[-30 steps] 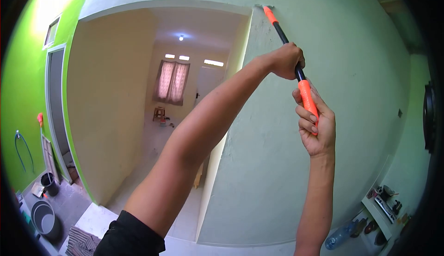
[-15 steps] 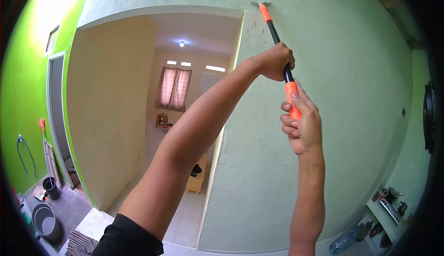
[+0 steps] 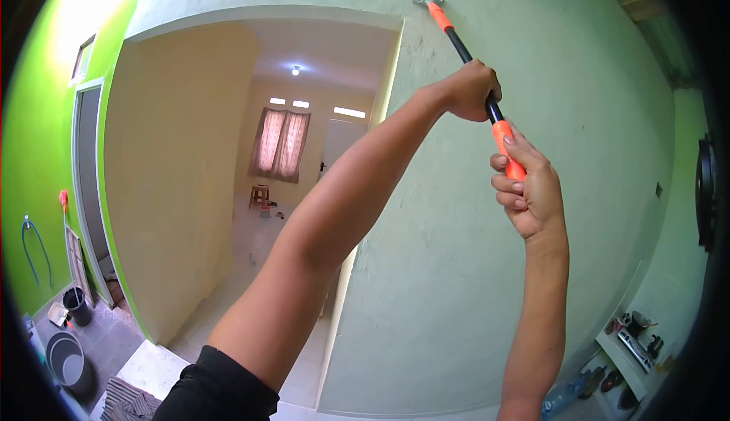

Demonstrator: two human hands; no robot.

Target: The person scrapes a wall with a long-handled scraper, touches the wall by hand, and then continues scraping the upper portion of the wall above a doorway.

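A long-handled scraper (image 3: 458,44) with a black shaft and orange ends slants up and left across the pale green wall (image 3: 487,269). Its flat metal head (image 3: 428,2) meets the wall just above the doorway's upper right corner. My left hand (image 3: 470,90) is closed around the black shaft about midway. Lower down, my right hand (image 3: 532,181) wraps the orange grip, with the thumb along it. Rough, flaked patches (image 3: 418,47) mark the wall below the head.
Left of the wall is a wide opening (image 3: 262,12) into a room with a curtained window (image 3: 280,145) and a wooden stool (image 3: 259,195). Grey and black buckets (image 3: 67,360) stand at lower left. A shelf with a stove (image 3: 635,351) and a plastic bottle (image 3: 561,400) are at lower right.
Both hands and the scraper's lower end have swung to the right, so the shaft leans more. The head stays at nearly the same spot on the wall. The view has shifted slightly.
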